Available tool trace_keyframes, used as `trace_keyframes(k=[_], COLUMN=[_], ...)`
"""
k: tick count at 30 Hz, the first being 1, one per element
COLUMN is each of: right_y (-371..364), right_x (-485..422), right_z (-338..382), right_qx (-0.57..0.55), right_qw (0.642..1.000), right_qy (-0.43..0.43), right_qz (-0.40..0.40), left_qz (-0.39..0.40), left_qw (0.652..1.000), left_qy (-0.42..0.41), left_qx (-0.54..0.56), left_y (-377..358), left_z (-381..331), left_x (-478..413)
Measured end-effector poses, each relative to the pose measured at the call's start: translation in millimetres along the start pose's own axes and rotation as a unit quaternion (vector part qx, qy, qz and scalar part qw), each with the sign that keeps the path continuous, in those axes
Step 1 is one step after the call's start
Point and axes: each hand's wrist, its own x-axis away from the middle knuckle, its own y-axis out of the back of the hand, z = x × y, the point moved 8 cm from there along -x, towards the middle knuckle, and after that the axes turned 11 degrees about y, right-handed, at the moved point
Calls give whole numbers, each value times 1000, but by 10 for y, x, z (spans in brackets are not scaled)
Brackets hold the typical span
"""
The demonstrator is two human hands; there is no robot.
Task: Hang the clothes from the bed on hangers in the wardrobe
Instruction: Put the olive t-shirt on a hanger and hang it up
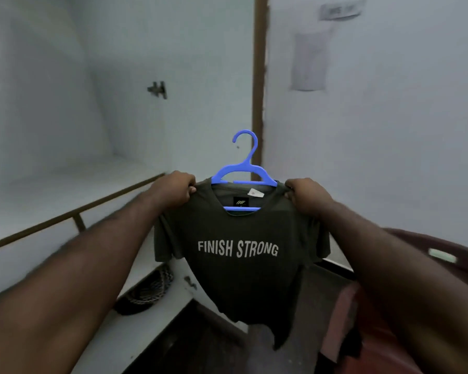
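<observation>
Now both hands grip a dark t-shirt (241, 255) at its shoulders, left hand (174, 188) and right hand (307, 194) closed on fabric. Between them rises a blue hanger (245, 171). Keeping the shoulders level should stop slipping.

"FINISH STRONG" printed across T-shirt (241, 265) chest

open wardrobe bay (146, 103) ahead left, brown door edge (258, 76) behind hanger (247, 162), maroon plastic object (416, 252) crowding right
</observation>
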Motion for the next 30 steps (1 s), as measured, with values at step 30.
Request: trace_keyframes(k=[30], right_y=[1804], right_x=[-4749], right_z=[3864], right_qx=[-108], right_qw=[898], right_qy=[315], right_qz=[-287], left_qz=[-411], left_qw=[848], left_qy=[292], left_qx=[-163], left_y=[4186], left_z=[3281], left_x=[-680])
